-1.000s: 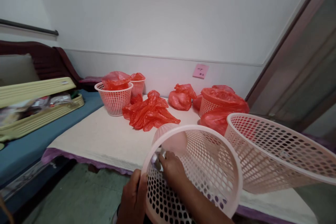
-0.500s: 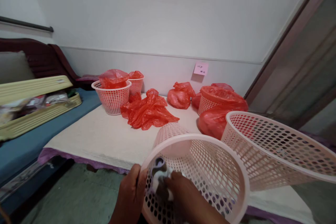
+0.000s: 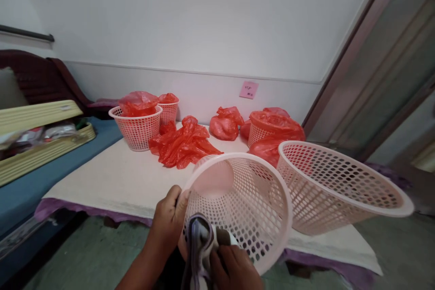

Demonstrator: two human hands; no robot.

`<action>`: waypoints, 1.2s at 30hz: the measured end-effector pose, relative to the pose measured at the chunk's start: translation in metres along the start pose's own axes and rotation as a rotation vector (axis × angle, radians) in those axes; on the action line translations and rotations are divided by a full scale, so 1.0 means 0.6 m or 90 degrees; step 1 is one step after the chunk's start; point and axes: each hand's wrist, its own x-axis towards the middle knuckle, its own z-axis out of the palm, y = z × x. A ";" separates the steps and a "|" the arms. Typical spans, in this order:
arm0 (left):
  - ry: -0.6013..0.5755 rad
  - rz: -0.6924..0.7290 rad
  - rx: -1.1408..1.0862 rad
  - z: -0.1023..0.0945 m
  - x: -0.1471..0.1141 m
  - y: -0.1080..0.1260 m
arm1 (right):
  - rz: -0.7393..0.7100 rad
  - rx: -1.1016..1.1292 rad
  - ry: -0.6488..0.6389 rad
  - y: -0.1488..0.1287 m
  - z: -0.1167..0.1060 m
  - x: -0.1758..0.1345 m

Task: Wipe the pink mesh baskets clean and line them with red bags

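A pink perforated plastic basket [image 3: 238,158] is tipped toward me, its mouth facing me. My left hand [image 3: 170,217] grips its left rim, thumb inside and fingers around the outside. In my right hand [image 3: 233,267] is a folded cloth [image 3: 200,240], white and grey with a brown patch, held at the near lower edge of the basket's mouth. The lower end of the cloth runs out of view. To the right stands a second pink basket [image 3: 340,195], larger-looking and close to the tipped one.
Crumpled red plastic bags [image 3: 185,145] lie mid-table. Behind are filled red bags [image 3: 226,124], a bag-covered basket [image 3: 258,131] and, at left, a basket [image 3: 137,129] holding red plastic. A pink note [image 3: 248,89] is on the wall. A yellow case [image 3: 41,158] lies far left.
My right hand has drawn the cloth from inside the basket toward me, to its mouth. The tipped basket has shifted left and slightly up in view. My left hand keeps the rim.
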 end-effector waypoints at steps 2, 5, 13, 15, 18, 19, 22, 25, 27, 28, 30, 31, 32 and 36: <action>-0.005 0.004 -0.010 0.005 0.002 0.010 | -0.023 0.004 0.010 0.000 0.014 0.007; 0.006 0.010 -0.021 0.006 0.004 0.019 | -0.020 0.029 0.042 -0.013 0.032 0.014; 0.014 0.007 -0.075 -0.011 0.021 0.016 | -0.022 0.048 0.052 -0.033 0.026 0.048; 0.009 -0.010 -0.090 -0.012 0.016 0.013 | -0.009 0.072 0.071 -0.036 0.016 0.062; -0.022 -0.044 -0.100 -0.010 -0.007 0.003 | 0.083 0.210 0.102 -0.047 -0.016 0.094; -0.030 -0.057 -0.101 -0.009 -0.018 -0.001 | 0.119 0.275 0.113 -0.050 -0.030 0.106; -0.020 -0.096 -0.104 -0.009 -0.048 -0.015 | 0.155 0.446 0.100 -0.057 -0.073 0.139; 0.013 -0.115 -0.103 -0.020 -0.059 -0.023 | 0.103 0.500 -0.029 -0.054 -0.090 0.151; 0.024 -0.113 -0.106 -0.032 -0.056 -0.026 | 0.106 0.429 -0.132 -0.046 -0.081 0.146; 0.028 -0.111 -0.109 -0.037 -0.053 -0.026 | 0.118 0.375 -0.177 -0.039 -0.073 0.141; 0.034 -0.108 -0.120 -0.043 -0.048 -0.025 | 0.111 0.245 -0.249 -0.020 -0.056 0.131; 0.037 -0.106 -0.125 -0.044 -0.047 -0.024 | 0.095 0.184 -0.273 -0.007 -0.049 0.127; 0.035 -0.104 -0.129 -0.043 -0.047 -0.024 | 0.083 0.127 -0.290 0.008 -0.046 0.126; 0.026 -0.092 -0.140 -0.031 -0.054 -0.020 | 0.180 0.083 -0.273 0.060 -0.055 0.152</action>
